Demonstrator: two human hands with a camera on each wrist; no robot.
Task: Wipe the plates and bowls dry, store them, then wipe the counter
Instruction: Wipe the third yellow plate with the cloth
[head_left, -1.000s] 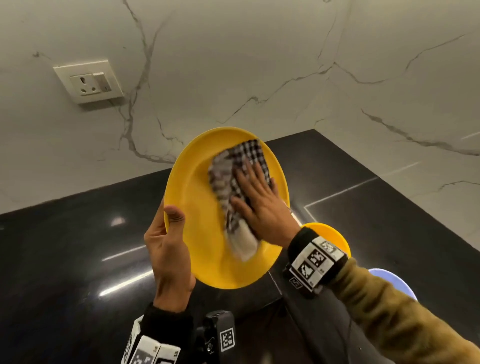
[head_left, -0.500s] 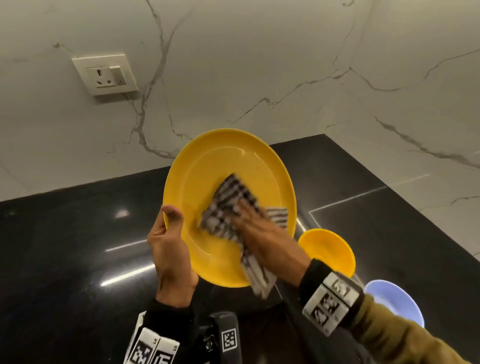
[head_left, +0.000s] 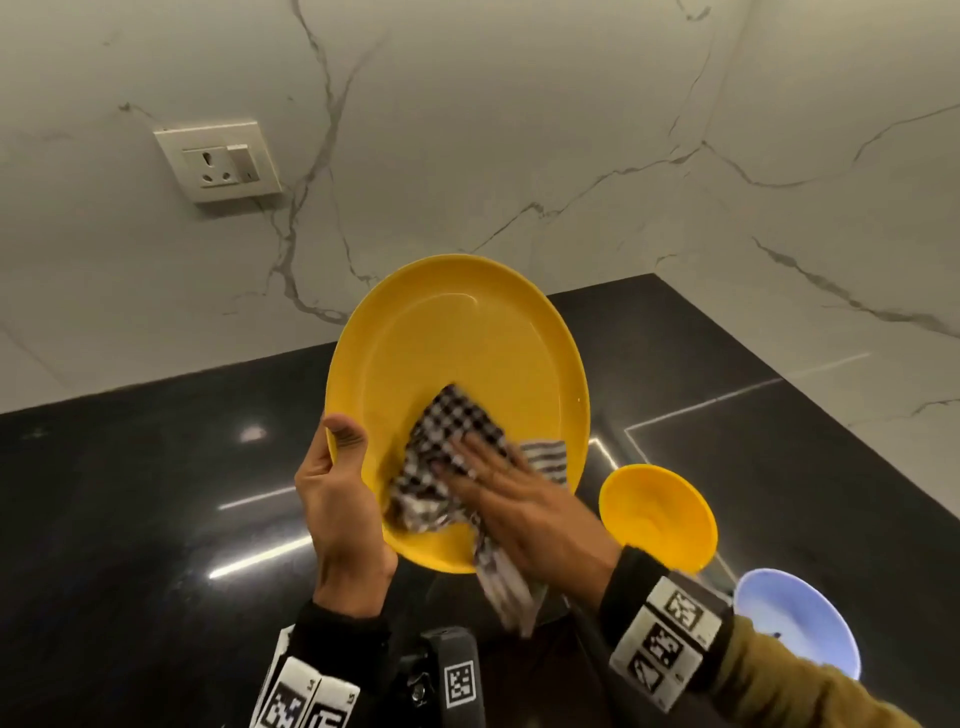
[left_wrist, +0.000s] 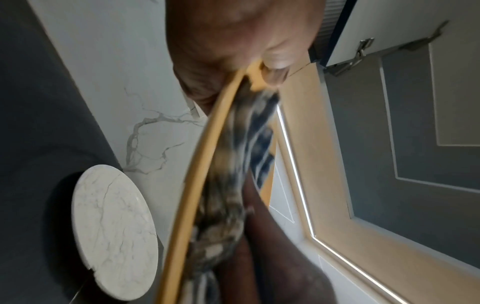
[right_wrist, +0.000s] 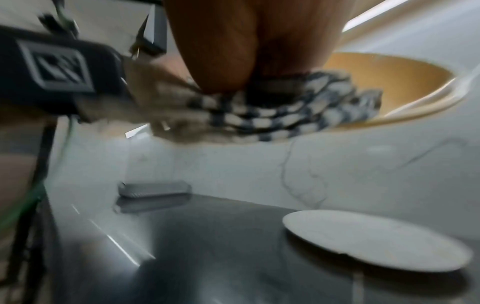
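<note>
While gripped: plate (head_left: 467, 332) under cloth (head_left: 447, 447).

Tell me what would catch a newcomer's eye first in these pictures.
The big yellow plate stands out, held tilted above the black counter by the left hand gripping its rim. The right hand presses a black-and-white checked cloth flat against the plate's lower face. To the right on the counter sit a yellow bowl and, nearer the person, a pale blue bowl.

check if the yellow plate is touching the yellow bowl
Cannot tell. In the head view the yellow plate, held up, overlaps nothing of the yellow bowl, but depth is unclear.
</note>
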